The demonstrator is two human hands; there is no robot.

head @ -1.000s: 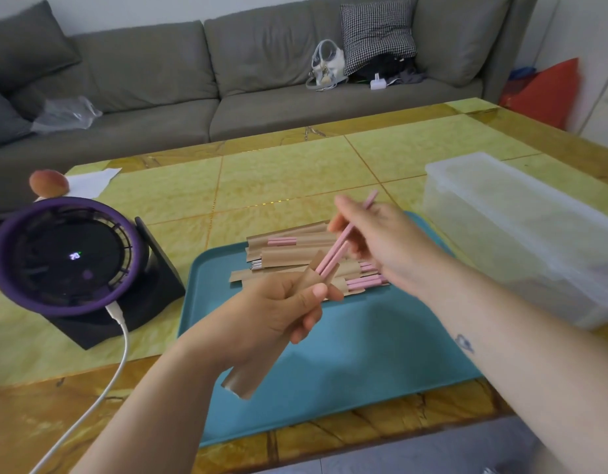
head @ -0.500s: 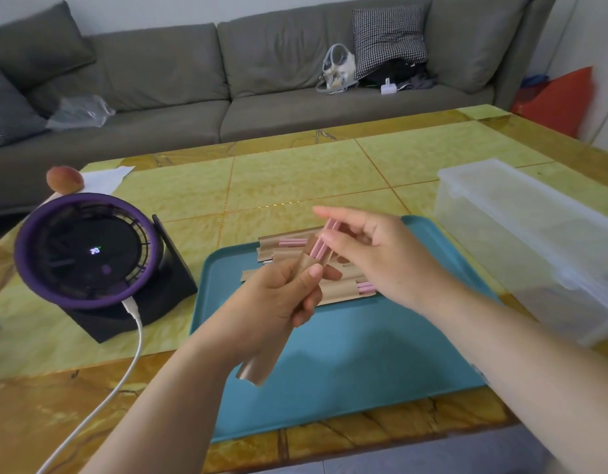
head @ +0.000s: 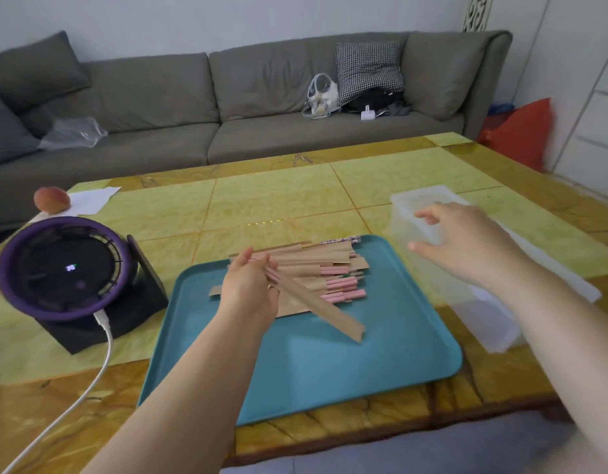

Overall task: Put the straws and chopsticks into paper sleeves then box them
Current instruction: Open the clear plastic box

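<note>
One table (head: 278, 206): yellow-green tiled top; carries everything named below.
One tray (head: 330, 371): teal, central, directly before the person.
One box (head: 483, 313): translucent plastic, just right of the tray; long axis runs near-to-far alongside the tray's right edge; appears closed on top, though blur leaves this uncertain.
One fan (head: 63, 268): purple-rimmed, left of the tray, off the working path.
One pile of sleeves (head: 323, 258): brown paper, on the tray's far half, long axes left-to-right; pink ends (head: 340, 285) protrude at the right; too overlapped for an exact count.
One filled sleeve (head: 316, 306): lifted over the tray, tilted; long axis runs from the left hand toward the near right, pointing at the box; contents show pink at the gripped end.
Two hands: well apart. The left hand (head: 251, 285) grips the filled sleeve's upper end; the right hand (head: 466, 241) is spread-fingered over the box's far half, holding nothing; contact cannot be told.
Governing relation: the box lies right of the filled sleeve, across the tray; the right hand is nearer, so it probably opens the box before the left delivers.
</note>
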